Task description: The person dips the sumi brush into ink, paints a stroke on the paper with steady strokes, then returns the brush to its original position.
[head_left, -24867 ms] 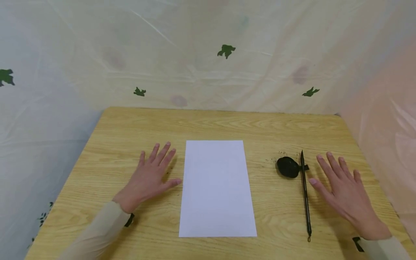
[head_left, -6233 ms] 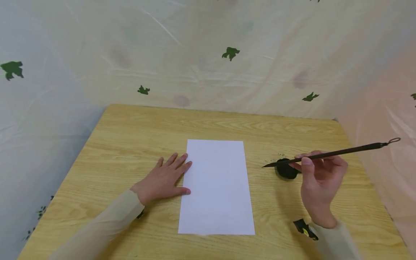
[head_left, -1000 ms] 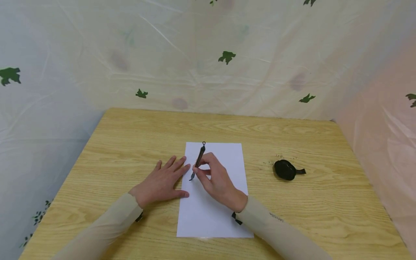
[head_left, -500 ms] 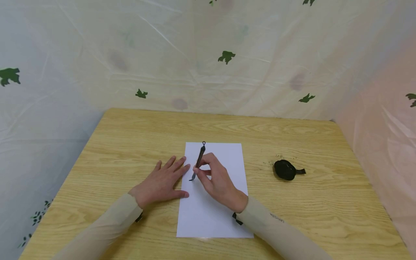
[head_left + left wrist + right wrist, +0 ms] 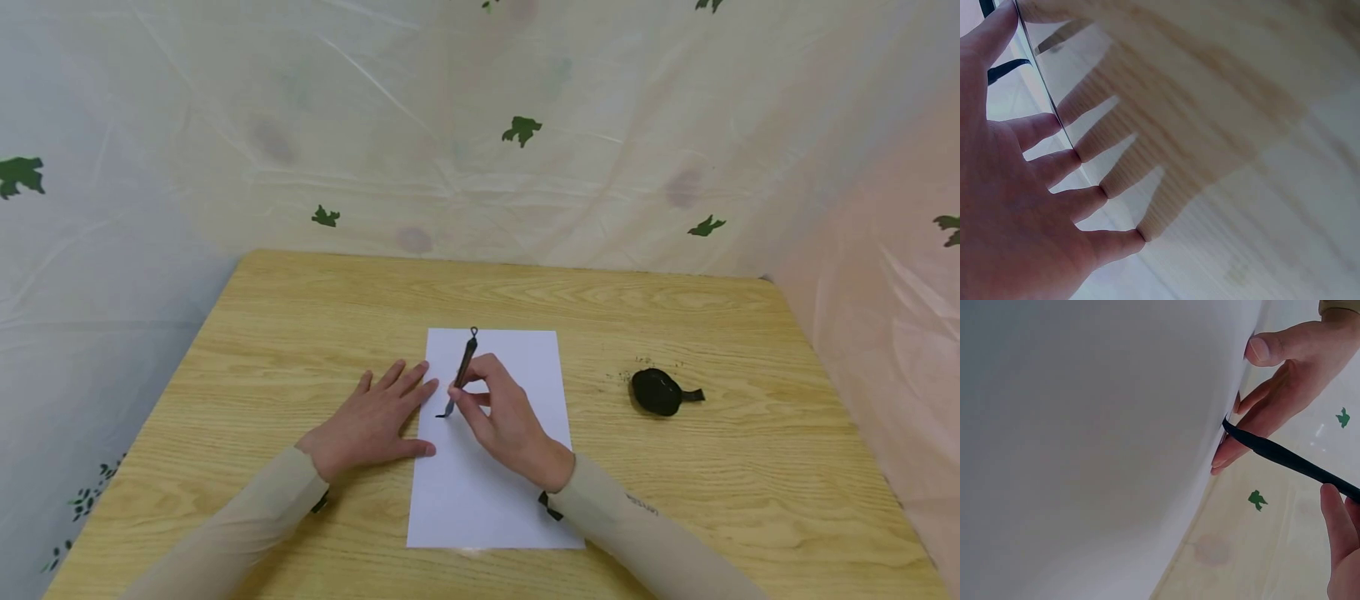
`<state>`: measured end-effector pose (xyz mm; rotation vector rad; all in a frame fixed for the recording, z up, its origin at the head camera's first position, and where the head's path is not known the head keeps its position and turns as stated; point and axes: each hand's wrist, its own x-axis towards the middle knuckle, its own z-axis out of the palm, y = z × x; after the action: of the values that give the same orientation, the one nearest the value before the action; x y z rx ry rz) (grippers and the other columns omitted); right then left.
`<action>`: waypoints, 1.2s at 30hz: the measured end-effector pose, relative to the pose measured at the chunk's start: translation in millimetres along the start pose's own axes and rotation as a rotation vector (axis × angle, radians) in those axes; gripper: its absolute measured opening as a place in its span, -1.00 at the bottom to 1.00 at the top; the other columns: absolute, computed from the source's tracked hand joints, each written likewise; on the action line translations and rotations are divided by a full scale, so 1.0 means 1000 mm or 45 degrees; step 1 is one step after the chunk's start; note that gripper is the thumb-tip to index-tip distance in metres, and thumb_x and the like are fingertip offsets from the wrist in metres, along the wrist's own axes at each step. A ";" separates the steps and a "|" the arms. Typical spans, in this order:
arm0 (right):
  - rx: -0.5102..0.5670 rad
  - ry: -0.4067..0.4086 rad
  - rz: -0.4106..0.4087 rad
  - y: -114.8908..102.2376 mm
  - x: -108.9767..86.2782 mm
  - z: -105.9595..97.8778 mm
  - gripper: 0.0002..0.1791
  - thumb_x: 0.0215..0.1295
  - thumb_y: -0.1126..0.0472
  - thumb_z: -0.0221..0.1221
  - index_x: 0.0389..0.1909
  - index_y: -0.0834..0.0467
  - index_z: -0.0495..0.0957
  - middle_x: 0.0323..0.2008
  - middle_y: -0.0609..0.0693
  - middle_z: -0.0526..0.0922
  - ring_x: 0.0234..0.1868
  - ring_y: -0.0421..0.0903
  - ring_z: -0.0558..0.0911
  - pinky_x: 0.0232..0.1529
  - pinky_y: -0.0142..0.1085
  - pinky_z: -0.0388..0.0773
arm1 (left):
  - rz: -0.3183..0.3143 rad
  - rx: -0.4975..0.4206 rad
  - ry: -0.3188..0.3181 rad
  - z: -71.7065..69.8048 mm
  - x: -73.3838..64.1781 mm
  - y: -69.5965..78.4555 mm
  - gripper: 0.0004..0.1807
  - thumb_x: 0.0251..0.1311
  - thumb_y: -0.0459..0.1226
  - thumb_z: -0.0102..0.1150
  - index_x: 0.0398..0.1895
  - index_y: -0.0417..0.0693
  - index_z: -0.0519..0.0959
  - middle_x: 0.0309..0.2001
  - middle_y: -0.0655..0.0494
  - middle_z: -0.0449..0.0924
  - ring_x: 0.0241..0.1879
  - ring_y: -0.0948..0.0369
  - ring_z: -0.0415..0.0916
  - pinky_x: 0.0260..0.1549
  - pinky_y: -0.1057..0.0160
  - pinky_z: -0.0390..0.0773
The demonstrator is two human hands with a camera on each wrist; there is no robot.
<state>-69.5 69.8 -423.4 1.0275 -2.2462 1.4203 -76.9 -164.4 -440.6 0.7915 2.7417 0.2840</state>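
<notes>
"Where is the brush?"
"The brush [image 5: 467, 360] tilts over the left half of the paper [image 5: 487, 517], tip touching it at the right end of a short black stroke [image 5: 440, 416]."
"Condition of the hands?"
"Right hand [image 5: 513, 425], above the paper: pinching the brush. Left hand [image 5: 371, 425], mostly left of the paper: grasping nothing, fingers straight and spread, thumb and index fingertip over its left edge, near the brush tip."
"Anything else?"
"A black dish [image 5: 656, 393], right of the paper."
</notes>
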 end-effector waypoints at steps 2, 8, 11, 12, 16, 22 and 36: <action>-0.004 0.000 0.000 0.000 0.000 -0.001 -0.64 0.37 0.48 0.28 0.05 0.24 0.35 -0.07 0.12 0.54 0.00 0.03 0.68 -0.14 -0.33 0.71 | -0.002 -0.002 -0.003 0.000 0.000 0.001 0.05 0.22 0.36 0.22 0.64 0.05 0.19 0.67 0.03 -0.06 0.63 -0.16 -0.21 0.38 -0.50 -0.02; -0.009 -0.003 -0.003 0.001 -0.002 -0.003 -0.63 0.37 0.48 0.27 0.05 0.23 0.34 -0.07 0.13 0.54 0.00 0.03 0.68 -0.14 -0.33 0.71 | -0.005 -0.012 -0.011 -0.001 -0.001 0.001 0.05 0.23 0.36 0.22 0.65 0.05 0.18 0.67 0.02 -0.07 0.63 -0.16 -0.22 0.39 -0.50 -0.04; -0.008 -0.003 -0.007 0.002 -0.003 -0.003 -0.63 0.37 0.49 0.27 0.05 0.24 0.34 -0.07 0.13 0.54 0.00 0.03 0.67 -0.13 -0.34 0.71 | -0.004 -0.008 -0.009 -0.001 -0.001 0.002 0.05 0.23 0.37 0.21 0.65 0.05 0.18 0.67 0.02 -0.06 0.63 -0.16 -0.21 0.39 -0.50 -0.03; -0.008 -0.003 -0.010 0.002 -0.003 -0.004 -0.63 0.37 0.49 0.27 0.05 0.25 0.34 -0.07 0.13 0.54 0.00 0.03 0.68 -0.13 -0.34 0.71 | -0.003 -0.006 -0.007 -0.001 -0.001 0.002 0.05 0.23 0.37 0.21 0.65 0.05 0.18 0.67 0.02 -0.06 0.63 -0.16 -0.21 0.38 -0.50 -0.03; -0.005 0.000 -0.010 0.002 -0.004 -0.005 -0.62 0.36 0.50 0.28 0.05 0.25 0.34 -0.06 0.09 0.54 0.00 0.03 0.68 -0.14 -0.33 0.71 | -0.002 -0.003 -0.003 -0.001 -0.001 0.002 0.05 0.23 0.37 0.20 0.65 0.05 0.18 0.67 0.02 -0.06 0.63 -0.16 -0.21 0.38 -0.50 -0.03; -0.010 0.006 -0.011 0.001 -0.004 -0.007 -0.63 0.36 0.50 0.27 0.05 0.25 0.35 -0.07 0.10 0.54 -0.01 0.03 0.68 -0.15 -0.34 0.71 | 0.004 -0.005 0.003 -0.001 -0.001 0.002 0.05 0.23 0.37 0.21 0.64 0.04 0.19 0.67 0.01 -0.06 0.63 -0.17 -0.20 0.38 -0.49 -0.02; -0.032 0.022 -0.001 0.003 -0.007 -0.011 -0.63 0.35 0.49 0.28 0.04 0.24 0.35 -0.08 0.08 0.54 -0.02 0.03 0.68 -0.18 -0.32 0.72 | 0.001 -0.012 0.002 -0.002 -0.002 0.001 0.04 0.24 0.35 0.22 0.64 0.02 0.20 0.67 0.00 -0.05 0.63 -0.17 -0.19 0.38 -0.49 -0.03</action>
<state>-67.9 83.4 -424.2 1.0041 -2.2452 1.3923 -75.7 -164.3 -437.8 0.7908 2.7394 0.2973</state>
